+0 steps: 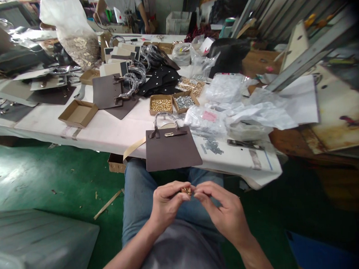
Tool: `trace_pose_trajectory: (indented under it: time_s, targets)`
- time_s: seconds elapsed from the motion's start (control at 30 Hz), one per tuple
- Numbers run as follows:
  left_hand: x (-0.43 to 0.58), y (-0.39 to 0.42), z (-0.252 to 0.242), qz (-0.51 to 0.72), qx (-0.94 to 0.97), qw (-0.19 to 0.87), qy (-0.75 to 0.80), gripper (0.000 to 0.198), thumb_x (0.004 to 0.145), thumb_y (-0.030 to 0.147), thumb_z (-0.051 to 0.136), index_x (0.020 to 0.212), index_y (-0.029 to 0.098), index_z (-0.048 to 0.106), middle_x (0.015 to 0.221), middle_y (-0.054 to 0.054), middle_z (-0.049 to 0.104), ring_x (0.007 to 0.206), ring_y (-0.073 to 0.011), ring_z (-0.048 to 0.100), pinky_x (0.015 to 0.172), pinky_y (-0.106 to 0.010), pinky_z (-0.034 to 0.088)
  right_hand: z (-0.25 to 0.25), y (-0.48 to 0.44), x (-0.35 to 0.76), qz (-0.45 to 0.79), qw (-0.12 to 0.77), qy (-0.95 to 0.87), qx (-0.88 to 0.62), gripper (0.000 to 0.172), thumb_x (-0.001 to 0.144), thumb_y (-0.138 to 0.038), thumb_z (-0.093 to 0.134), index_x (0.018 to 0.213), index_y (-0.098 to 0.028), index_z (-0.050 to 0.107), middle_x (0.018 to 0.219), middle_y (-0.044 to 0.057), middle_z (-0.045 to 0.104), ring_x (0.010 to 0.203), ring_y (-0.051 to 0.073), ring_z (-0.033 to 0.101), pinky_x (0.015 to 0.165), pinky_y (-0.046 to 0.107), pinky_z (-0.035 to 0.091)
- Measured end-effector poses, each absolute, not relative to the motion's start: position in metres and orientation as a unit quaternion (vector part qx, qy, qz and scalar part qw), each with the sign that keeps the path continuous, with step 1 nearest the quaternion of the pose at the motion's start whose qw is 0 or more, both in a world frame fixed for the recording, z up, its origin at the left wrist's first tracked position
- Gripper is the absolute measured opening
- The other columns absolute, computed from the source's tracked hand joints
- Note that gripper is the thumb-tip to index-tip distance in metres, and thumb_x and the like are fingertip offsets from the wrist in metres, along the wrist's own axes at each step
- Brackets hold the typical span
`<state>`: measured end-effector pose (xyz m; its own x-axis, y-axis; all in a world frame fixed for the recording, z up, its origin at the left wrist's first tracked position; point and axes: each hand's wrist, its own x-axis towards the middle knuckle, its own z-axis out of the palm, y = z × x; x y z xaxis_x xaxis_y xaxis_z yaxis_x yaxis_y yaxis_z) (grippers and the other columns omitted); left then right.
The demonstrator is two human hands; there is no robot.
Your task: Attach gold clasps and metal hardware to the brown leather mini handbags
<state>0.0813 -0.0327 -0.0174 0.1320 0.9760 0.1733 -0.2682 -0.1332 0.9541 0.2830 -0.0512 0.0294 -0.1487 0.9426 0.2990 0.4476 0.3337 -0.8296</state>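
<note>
Above my lap, my left hand (169, 200) pinches a small gold-coloured metal fitting (186, 190) between thumb and fingertips. My right hand (216, 200) is closed beside it, thumb and index finger pressed together near the fitting's right end; whatever they pinch is too small to make out. In front of both hands, a dark brown handbag panel (172, 150) lies at the table's near edge. It carries a plastic-wrapped handle (166, 116) and a gold clasp plate (169, 134).
Small boxes of gold parts (161, 105) and silver parts (185, 101) stand behind the panel. Grey metal plates (212, 146) lie to its right, near a dark tool (244, 144). An open cardboard box (78, 113) sits left. A grey bin (44, 239) stands on the floor. Another person (123, 6) is at the back.
</note>
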Motion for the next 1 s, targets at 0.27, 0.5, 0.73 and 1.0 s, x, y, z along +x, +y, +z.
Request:
trace_pose_trajectory:
  time_s: [0.27,0.5,0.73,1.0]
  targets:
    - [0.082,-0.034,-0.017,0.530,0.509,0.564,0.376,0.025,0.101,0.036,0.090,0.120,0.021,0.093,0.092,-0.008,0.083,0.084,-0.0199,0.076,0.079,-0.030,0.064,0.035,-0.036,0.282,0.194,0.391,-0.775,-0.457,0.018,0.107,-0.013,0.075,0.122,-0.025,0.076,0.109,0.006,0.080,0.095,0.019,0.079,0.085,0.031,0.065]
    - [0.093,-0.037,-0.023,0.515,0.475,0.591,0.400,0.034,0.108,0.041,0.081,0.130,0.017,0.089,0.096,-0.008,0.081,0.082,-0.0184,0.076,0.078,-0.030,0.065,0.015,-0.039,0.278,0.093,0.347,-0.807,-0.469,0.024,0.109,-0.007,0.067,0.130,-0.019,0.069,0.112,0.009,0.078,0.098,0.021,0.078,0.090,0.033,0.063]
    - [0.098,-0.033,-0.004,0.485,0.486,0.603,0.406,0.033,0.112,0.045,0.074,0.111,0.015,0.090,0.091,-0.007,0.076,0.076,-0.0170,0.069,0.075,-0.029,0.061,0.014,-0.037,0.276,0.093,0.342,-0.787,-0.505,0.015,0.113,-0.010,0.059,0.120,-0.022,0.065,0.103,0.006,0.073,0.090,0.020,0.073,0.083,0.031,0.057]
    - [0.102,-0.040,-0.020,0.509,0.427,0.629,0.404,0.035,0.106,0.045,0.083,0.127,0.018,0.088,0.103,-0.010,0.082,0.082,-0.0181,0.074,0.080,-0.031,0.066,0.012,-0.034,0.272,0.144,0.342,-0.762,-0.531,0.012,0.116,-0.016,0.058,0.113,-0.024,0.066,0.101,0.005,0.073,0.088,0.019,0.073,0.080,0.031,0.055]
